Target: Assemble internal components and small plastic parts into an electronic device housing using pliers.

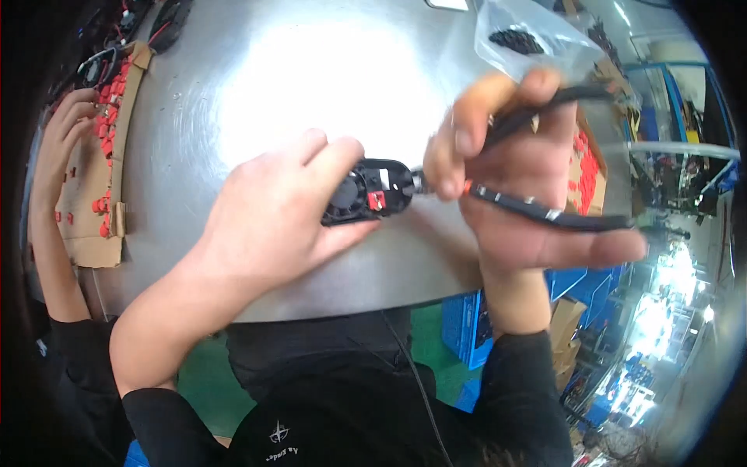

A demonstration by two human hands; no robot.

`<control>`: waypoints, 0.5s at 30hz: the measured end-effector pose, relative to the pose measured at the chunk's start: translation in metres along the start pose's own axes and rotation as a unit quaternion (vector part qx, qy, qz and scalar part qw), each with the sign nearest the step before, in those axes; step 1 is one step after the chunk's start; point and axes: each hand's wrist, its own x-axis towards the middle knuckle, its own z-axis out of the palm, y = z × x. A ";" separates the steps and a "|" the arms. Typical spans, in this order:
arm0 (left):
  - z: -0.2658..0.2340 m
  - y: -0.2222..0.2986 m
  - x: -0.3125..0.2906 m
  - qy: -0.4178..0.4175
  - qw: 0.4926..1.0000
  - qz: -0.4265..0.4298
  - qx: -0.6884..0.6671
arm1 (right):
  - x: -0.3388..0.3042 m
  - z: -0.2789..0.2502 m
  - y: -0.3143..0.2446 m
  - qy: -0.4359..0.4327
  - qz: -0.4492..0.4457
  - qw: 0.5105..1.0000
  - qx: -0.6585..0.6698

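My left hand (272,206) is closed around a small black plastic housing (397,177) above the metal table. Inside the housing sit a round black fan (346,194) and a small red part (377,201). In my right hand (513,167) is a pair of pliers with black handles (537,208), its handles spread apart. The metal jaws (420,184) point left and reach the right end of the housing; whether they grip anything I cannot make out. Motion blurs the right hand slightly.
A co-worker's hand (66,140) rests over a cardboard tray (93,226) of red parts at the left. Another cardboard tray with red parts (589,175) lies behind my right hand. A clear plastic bag (537,27) holds black pieces at the back right. Blue crates (464,327) stand below the table (179,156).
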 end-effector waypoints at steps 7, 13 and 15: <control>-0.002 0.009 0.000 -0.009 1.000 -0.028 0.006 | -0.007 0.019 0.002 0.076 0.059 0.994 0.046; -0.001 0.008 -0.002 -0.010 0.999 -0.030 -0.020 | -0.006 0.031 0.009 0.084 0.039 0.996 -0.009; 0.000 0.008 -0.004 -0.008 0.999 -0.030 -0.019 | -0.009 0.038 0.011 0.084 0.027 0.996 -0.029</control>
